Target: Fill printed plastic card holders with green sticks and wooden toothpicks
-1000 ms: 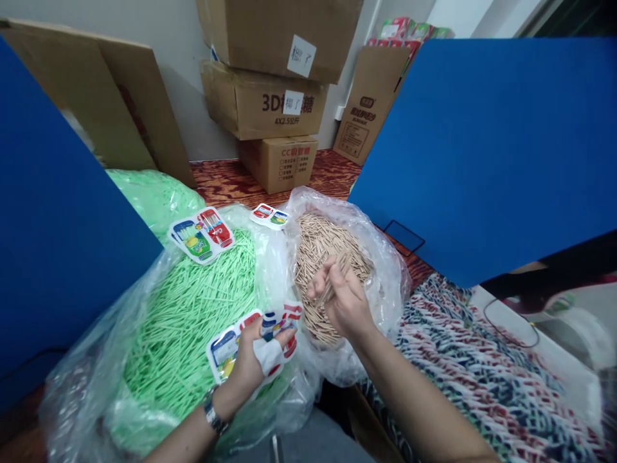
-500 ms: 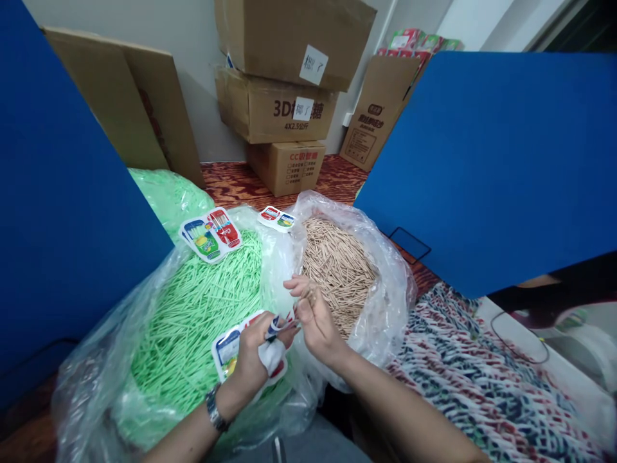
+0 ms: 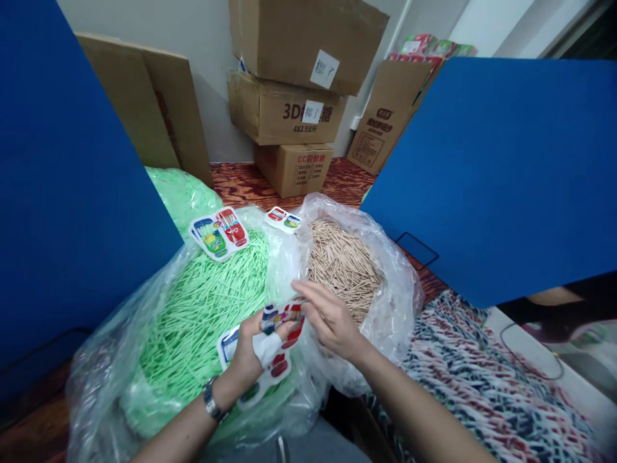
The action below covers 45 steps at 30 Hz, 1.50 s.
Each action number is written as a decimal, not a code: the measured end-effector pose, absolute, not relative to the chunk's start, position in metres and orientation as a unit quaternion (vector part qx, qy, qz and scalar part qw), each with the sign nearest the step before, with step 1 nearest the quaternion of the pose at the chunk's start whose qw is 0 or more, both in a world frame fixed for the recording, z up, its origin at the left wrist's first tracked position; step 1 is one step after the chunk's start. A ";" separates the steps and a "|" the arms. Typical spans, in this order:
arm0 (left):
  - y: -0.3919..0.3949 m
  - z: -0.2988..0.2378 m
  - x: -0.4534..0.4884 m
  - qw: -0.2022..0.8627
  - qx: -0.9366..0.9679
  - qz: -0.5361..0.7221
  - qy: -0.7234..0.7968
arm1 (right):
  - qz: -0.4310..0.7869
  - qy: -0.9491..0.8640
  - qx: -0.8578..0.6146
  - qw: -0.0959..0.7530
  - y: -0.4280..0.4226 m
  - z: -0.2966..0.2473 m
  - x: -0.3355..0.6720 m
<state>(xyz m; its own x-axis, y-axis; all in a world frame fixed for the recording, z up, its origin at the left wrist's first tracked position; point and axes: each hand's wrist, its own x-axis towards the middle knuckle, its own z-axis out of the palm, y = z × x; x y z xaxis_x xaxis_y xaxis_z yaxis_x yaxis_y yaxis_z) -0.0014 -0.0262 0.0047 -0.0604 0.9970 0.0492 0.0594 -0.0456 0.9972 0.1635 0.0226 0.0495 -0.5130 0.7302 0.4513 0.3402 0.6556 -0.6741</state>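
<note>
My left hand (image 3: 254,350), with a watch on its wrist and white wrapping at the thumb, is closed around a printed red-and-blue packet (image 3: 289,315). At the packet's right edge my right hand (image 3: 332,323) has its fingers together and its thumb against it; whether sticks are between these fingers is hidden. Beneath the hands, another packet (image 3: 229,344) lies partly covered on a plastic bag of thin green sticks (image 3: 202,321). To the right is a bag of thin brown sticks (image 3: 344,267). More packets (image 3: 220,235) rest on the green sticks, and one packet (image 3: 283,219) lies between the bags.
Blue panels stand at left (image 3: 87,212) and right (image 3: 496,167). Cardboard boxes (image 3: 294,119) are stacked against the wall behind the bags. A large pile of red, white and blue printed pieces (image 3: 482,379) spreads at the lower right. Another green bag (image 3: 183,196) sits at the back left.
The packet in my left hand has turned, so more of its printed face shows. My right hand's fingers have straightened from a pinch and now lie along the packet. The whole view has shifted slightly.
</note>
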 end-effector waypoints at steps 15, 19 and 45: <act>-0.068 0.011 -0.026 0.381 0.607 0.434 0.546 | 0.076 -0.956 -0.176 0.222 0.010 0.047 0.139; -0.075 0.005 -0.034 0.393 0.609 0.422 0.544 | 0.060 -0.968 -0.132 0.203 0.004 0.053 0.129; -0.093 -0.010 -0.033 0.448 0.534 0.477 0.536 | -0.106 -0.991 -0.073 0.037 0.104 -0.036 0.054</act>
